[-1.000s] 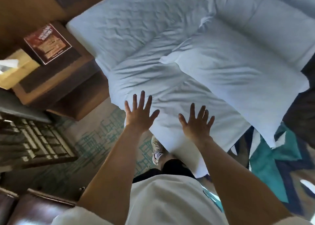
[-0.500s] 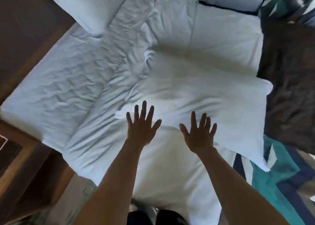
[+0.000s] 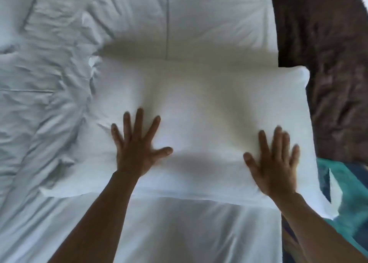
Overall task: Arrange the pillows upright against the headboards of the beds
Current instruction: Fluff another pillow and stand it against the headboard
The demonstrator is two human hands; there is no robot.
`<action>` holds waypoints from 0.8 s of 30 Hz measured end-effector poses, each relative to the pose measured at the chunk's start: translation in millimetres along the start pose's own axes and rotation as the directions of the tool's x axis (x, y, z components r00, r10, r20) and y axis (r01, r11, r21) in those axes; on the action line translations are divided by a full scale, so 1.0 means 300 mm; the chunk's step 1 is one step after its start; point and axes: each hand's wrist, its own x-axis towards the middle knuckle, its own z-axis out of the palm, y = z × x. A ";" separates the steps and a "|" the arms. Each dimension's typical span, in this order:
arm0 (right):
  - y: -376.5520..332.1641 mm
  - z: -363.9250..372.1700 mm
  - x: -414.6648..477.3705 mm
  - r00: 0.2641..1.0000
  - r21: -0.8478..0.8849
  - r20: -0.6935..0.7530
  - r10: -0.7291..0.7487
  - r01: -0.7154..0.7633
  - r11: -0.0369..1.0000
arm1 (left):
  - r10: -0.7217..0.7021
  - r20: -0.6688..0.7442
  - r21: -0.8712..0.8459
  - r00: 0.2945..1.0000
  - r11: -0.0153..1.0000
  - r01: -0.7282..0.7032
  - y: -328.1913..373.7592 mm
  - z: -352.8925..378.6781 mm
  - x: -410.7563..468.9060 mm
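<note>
A white pillow point(image 3: 199, 123) is seen lying flat across the bed point(image 3: 159, 232), its long side running left to right, with its right end reaching past the white sheet onto a dark brown blanket point(image 3: 322, 63). The left hand point(image 3: 137, 153) is laid palm down on the left half of the pillow, near its near edge; the fingers point(image 3: 137, 123) are spread wide and stretched out flat, and nothing is gripped by them. The right hand point(image 3: 276, 163) is laid palm down on the right half of the pillow in the same way, its fingers splayed and extended, and no fold of cloth is closed in them; this hand is somewhat blurred. The fabric between the two hands is dented and shadowed. A second pillow point(image 3: 209, 17) is seen just beyond the first, on the far side, also lying flat and touching or nearly touching it along a shadowed line. To the left, a crumpled white sheet point(image 3: 45, 83) is spread over the mattress. At the near right, past the pillow's corner, a teal patterned cover point(image 3: 350, 193) is seen. Both bare forearms are extended from the near edge of the view toward the pillow.
</note>
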 end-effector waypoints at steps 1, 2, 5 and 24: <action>0.055 0.031 -0.039 0.998 0.008 0.031 0.048 -0.049 0.999 | -0.027 0.025 0.007 0.999 1.000 0.027 -0.024 0.022 -0.015; 0.099 0.055 -0.073 0.993 0.018 0.059 0.101 -0.102 0.995 | -0.049 0.040 0.013 0.998 0.999 0.048 -0.046 0.035 -0.023; 0.168 0.096 -0.150 0.965 0.043 0.142 0.220 -0.228 0.973 | -0.101 0.090 0.018 0.991 0.995 0.100 -0.108 0.049 -0.079; -0.632 -0.100 0.139 0.945 0.078 -0.137 -0.297 0.309 0.948 | 0.096 -0.138 -0.005 0.986 0.995 -0.097 0.175 -0.086 0.062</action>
